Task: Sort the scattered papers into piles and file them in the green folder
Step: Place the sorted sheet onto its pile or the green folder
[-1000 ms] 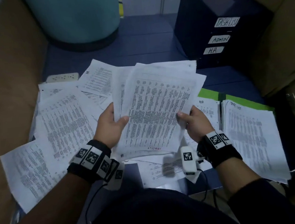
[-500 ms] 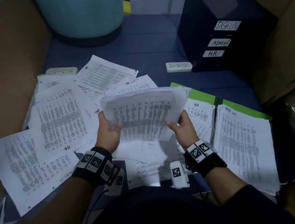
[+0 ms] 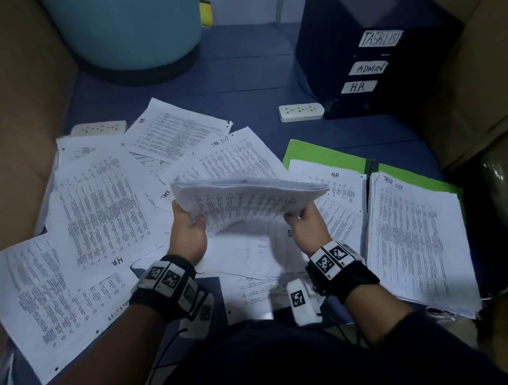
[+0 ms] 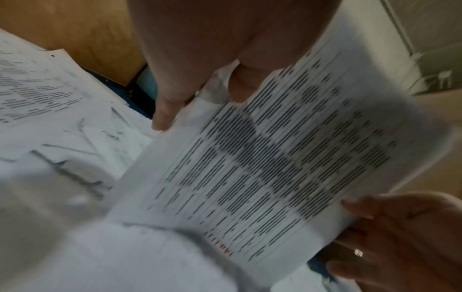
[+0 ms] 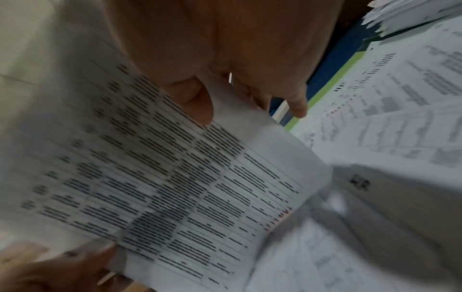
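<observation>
Sheaf (image 3: 249, 203), long axis left-right, gripped at its ends by left hand (image 3: 189, 232) and right hand (image 3: 305, 224); folder (image 3: 328, 154) lies right, nearer right hand.

Dim, bluish head view, edges bowed; both wrist views motion-blurred, printed text smeared

Both hands (image 5: 225, 59) grip a printed paper stack (image 5: 187, 187).
</observation>
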`<move>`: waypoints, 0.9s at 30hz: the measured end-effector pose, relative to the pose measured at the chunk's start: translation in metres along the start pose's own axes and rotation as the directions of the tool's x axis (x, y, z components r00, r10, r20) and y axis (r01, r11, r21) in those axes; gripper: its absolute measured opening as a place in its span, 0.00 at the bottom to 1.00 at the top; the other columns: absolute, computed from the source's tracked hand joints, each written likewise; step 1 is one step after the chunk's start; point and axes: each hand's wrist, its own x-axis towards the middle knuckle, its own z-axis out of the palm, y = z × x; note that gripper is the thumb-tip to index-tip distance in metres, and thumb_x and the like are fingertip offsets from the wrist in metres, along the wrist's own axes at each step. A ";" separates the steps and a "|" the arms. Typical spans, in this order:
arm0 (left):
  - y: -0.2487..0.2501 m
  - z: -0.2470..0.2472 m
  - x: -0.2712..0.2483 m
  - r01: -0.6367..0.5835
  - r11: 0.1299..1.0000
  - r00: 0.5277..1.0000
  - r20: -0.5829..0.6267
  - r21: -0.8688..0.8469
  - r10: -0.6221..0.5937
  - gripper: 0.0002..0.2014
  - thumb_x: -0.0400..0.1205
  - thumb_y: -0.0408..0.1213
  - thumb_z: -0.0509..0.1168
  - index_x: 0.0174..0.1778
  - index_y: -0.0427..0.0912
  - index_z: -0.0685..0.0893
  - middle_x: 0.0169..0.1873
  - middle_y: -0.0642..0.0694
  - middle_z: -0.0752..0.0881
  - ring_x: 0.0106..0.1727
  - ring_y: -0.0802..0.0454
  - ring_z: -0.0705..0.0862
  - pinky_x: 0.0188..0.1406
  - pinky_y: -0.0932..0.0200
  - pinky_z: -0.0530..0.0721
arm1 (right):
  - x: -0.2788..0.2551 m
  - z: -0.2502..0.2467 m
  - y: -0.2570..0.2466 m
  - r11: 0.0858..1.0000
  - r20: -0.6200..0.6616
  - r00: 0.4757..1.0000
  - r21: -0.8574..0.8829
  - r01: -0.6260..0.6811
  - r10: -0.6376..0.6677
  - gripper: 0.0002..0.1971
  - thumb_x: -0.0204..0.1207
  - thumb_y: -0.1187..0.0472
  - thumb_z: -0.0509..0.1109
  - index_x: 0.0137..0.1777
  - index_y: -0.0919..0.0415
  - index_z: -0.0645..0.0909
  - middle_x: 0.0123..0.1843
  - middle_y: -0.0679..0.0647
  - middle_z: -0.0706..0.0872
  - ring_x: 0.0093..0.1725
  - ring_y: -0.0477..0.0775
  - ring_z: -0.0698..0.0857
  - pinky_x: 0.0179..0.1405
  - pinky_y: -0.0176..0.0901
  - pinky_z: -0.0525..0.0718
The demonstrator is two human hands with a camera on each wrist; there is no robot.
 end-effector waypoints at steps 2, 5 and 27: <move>0.001 0.002 0.002 -0.008 0.999 1.000 0.014 0.037 0.008 0.21 0.85 0.23 0.51 0.74 0.39 0.63 0.61 0.49 0.76 0.65 0.52 0.74 0.63 0.59 0.70 | -0.002 -0.002 -0.001 0.996 -0.018 1.000 -0.091 0.002 -0.004 0.11 0.79 0.69 0.61 0.60 0.63 0.76 0.50 0.54 0.81 0.49 0.53 0.79 0.45 0.38 0.69; 0.012 0.013 0.007 -0.091 0.986 0.995 0.050 0.137 0.085 0.17 0.86 0.26 0.53 0.71 0.35 0.66 0.62 0.46 0.78 0.63 0.50 0.76 0.61 0.58 0.74 | -0.007 -0.023 -0.005 0.999 -0.097 0.995 -0.046 0.014 -0.019 0.09 0.81 0.66 0.61 0.59 0.59 0.76 0.47 0.54 0.83 0.44 0.54 0.80 0.42 0.42 0.76; 0.044 0.311 -0.033 -0.182 0.865 0.662 0.709 0.468 -0.245 0.37 0.81 0.36 0.62 0.84 0.44 0.50 0.45 0.45 0.84 0.34 0.54 0.80 0.33 0.57 0.81 | -0.015 -0.277 0.159 0.809 -0.490 0.731 -0.083 -0.582 0.475 0.27 0.78 0.59 0.70 0.76 0.61 0.70 0.71 0.62 0.79 0.67 0.65 0.79 0.62 0.46 0.76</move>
